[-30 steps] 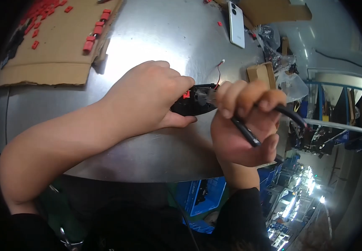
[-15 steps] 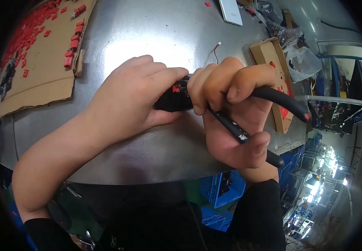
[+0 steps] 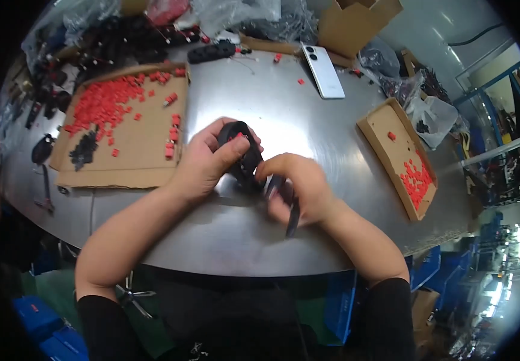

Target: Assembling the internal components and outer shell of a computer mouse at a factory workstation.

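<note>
My left hand point(image 3: 201, 161) is closed around a black plastic housing point(image 3: 233, 129), its thumb lying over the open face. A small red piece shows inside the housing, close to that thumb. Over the metal table, my right hand point(image 3: 309, 188) grips black-handled pliers point(image 3: 294, 218), with the handles hanging below the fingers. The fingertips of that hand reach the lower right side of the housing. The jaws of the pliers are blurred and partly hidden, so whether they touch the housing cannot be seen.
To the left lies a cardboard tray point(image 3: 134, 176) with many red pieces and some small black ones. A shallow cardboard box point(image 3: 381, 157) at right holds more red pieces. Behind are a white phone point(image 3: 327, 77), plastic bags point(image 3: 230, 13) and black housings point(image 3: 212, 52).
The view has shifted, so more of the table shows. My hands appear lower and smaller, and the housing now stands tilted up. My right hand has turned, its pliers handles now pointing down.
</note>
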Action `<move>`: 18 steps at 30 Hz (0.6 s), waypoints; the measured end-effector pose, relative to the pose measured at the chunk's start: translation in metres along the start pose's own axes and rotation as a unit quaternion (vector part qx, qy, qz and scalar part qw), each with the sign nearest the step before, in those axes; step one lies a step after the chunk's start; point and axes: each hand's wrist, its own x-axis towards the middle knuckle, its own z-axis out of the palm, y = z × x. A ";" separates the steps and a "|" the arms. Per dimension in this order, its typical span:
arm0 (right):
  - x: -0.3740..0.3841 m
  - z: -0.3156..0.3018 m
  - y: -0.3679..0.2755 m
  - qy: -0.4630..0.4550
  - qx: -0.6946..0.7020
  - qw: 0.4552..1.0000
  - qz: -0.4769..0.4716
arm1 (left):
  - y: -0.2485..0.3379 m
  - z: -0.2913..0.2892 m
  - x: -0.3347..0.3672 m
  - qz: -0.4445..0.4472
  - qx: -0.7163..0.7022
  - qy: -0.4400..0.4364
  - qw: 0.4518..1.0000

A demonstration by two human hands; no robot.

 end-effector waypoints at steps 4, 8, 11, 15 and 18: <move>0.003 -0.008 -0.012 0.029 -0.066 0.985 -0.159 | 0.023 0.002 -0.001 -0.133 -0.074 -0.021 0.988; 0.010 -0.010 -0.008 0.069 -0.029 0.994 -0.077 | 0.043 0.023 -0.012 -0.247 0.109 -0.057 0.961; 0.001 -0.001 -0.001 0.012 0.052 0.999 0.003 | 0.053 0.025 -0.015 -0.241 0.144 -0.114 0.953; 0.000 0.003 -0.011 -0.018 0.136 0.986 0.098 | 0.042 0.021 -0.015 -0.189 0.203 -0.148 0.949; 0.000 0.001 -0.020 0.007 0.108 0.984 0.142 | 0.043 0.020 -0.017 -0.177 0.207 -0.114 0.955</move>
